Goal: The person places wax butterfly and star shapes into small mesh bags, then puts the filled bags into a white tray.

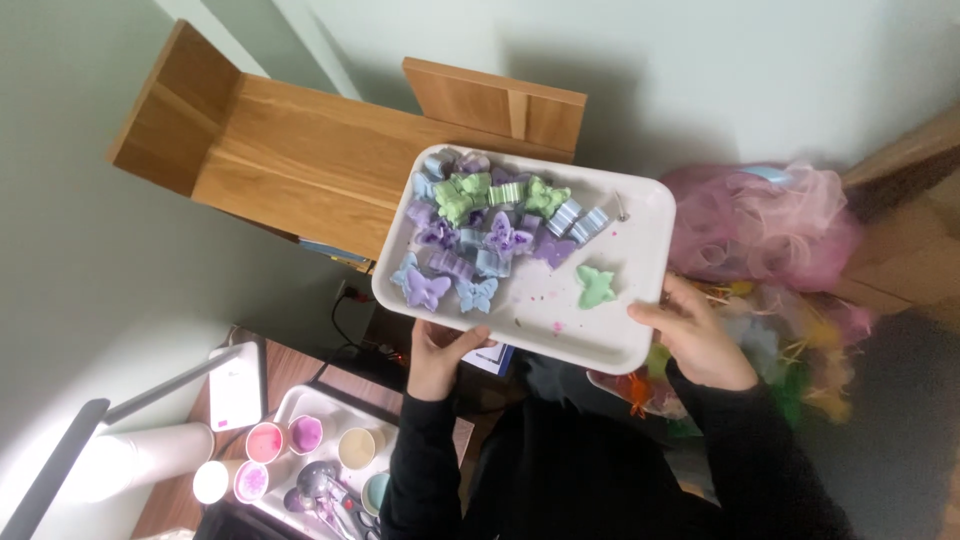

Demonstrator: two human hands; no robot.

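The left hand (pixel 437 352) and right hand (pixel 693 335) each grip the near rim of a white rectangular plastic tray (pixel 640 235), raised before a wooden shelf (pixel 300 150). Purple, blue and green butterfly-shaped wax pieces (pixel 480 235) crowd its far-left corner.

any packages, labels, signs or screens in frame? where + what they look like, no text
No clear signs or screens; nothing readable.
Flat white slab: low left on the desk, rounded rectangle, faint pink mark; could be a device or a box.
Blue and white flat item: under the white tray, by the left hand, mostly hidden.
Right hand holds the tray's other edge.
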